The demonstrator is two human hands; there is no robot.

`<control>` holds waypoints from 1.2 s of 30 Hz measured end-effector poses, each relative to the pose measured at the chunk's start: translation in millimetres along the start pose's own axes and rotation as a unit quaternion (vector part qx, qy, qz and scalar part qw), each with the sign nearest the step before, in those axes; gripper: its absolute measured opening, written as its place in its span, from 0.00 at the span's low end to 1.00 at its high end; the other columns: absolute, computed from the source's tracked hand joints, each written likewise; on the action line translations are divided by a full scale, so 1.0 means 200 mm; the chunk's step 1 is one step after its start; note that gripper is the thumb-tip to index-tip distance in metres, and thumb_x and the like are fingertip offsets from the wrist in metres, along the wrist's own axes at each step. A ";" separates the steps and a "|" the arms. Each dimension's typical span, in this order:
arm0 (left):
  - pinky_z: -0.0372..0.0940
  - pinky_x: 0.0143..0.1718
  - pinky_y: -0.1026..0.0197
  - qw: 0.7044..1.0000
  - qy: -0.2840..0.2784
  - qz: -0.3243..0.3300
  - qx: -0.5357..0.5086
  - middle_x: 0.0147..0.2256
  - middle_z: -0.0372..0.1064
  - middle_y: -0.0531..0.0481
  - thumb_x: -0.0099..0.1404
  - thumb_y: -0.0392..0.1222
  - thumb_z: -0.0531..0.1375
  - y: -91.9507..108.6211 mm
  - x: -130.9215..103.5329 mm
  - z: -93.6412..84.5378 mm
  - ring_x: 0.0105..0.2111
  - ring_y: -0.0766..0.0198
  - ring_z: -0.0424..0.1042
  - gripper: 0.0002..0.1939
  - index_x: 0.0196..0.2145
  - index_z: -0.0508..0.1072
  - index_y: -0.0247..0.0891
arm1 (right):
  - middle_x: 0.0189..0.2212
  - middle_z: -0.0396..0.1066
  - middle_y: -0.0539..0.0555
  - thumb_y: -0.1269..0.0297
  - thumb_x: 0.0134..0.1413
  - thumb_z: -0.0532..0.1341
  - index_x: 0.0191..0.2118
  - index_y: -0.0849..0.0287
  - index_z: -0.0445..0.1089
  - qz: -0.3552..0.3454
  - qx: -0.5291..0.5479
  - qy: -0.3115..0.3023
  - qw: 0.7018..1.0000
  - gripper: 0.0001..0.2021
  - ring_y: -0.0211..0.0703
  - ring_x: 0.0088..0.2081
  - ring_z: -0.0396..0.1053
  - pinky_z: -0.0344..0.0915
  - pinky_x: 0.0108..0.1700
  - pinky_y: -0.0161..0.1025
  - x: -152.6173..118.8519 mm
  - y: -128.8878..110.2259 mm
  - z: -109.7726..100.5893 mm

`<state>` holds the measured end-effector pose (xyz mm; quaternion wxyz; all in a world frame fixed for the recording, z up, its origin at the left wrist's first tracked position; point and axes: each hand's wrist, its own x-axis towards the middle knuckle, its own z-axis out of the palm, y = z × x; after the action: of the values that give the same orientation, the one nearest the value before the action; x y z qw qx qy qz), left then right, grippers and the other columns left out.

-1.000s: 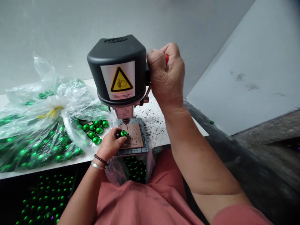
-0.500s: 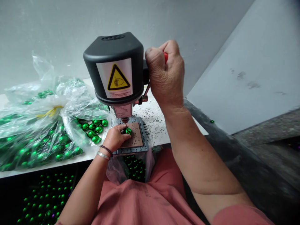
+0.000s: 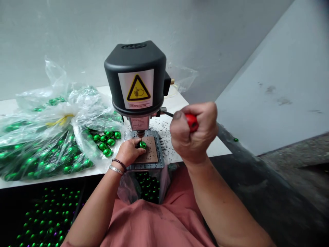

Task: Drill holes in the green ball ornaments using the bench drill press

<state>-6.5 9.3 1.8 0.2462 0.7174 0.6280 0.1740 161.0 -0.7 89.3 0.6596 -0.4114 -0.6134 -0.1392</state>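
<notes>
A black bench drill press (image 3: 137,65) stands in front of me, with a yellow warning sign on its head. My left hand (image 3: 128,151) pinches a shiny green ball (image 3: 143,145) between thumb and fingers. The ball rests on a brown board (image 3: 151,156) on the drill's grey base, directly under the drill bit (image 3: 141,140). The bit's tip meets the top of the ball; how deep it sits I cannot tell. Off to the right, my right hand (image 3: 194,132) is wrapped round the red knob (image 3: 192,122) of the drill's feed lever.
Left of the drill, a clear plastic bag (image 3: 77,123) tied with yellow string holds many green balls, some showing at its opening (image 3: 110,141). Dark shavings (image 3: 164,128) litter the white table (image 3: 213,149). More green balls (image 3: 150,187) lie below the table edge.
My right hand has pulled the lever down and towards me. My left hand still holds the green ball under the bit. The whole view has shifted slightly.
</notes>
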 end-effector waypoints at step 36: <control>0.62 0.37 0.62 1.000 0.017 0.023 -0.008 0.37 0.74 0.50 0.52 0.41 0.61 0.00 -0.02 0.01 0.36 0.60 0.71 0.11 0.36 0.75 0.41 | 0.23 0.59 0.47 0.67 0.52 0.53 0.31 0.55 0.59 0.033 0.026 0.005 0.999 0.01 0.32 0.24 0.60 0.58 0.27 0.34 -0.11 0.01 0.01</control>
<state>-5.8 4.1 0.9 0.2372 0.7266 0.6140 0.1968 156.9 -4.6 68.8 0.6775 -0.4139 -0.5992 -0.1037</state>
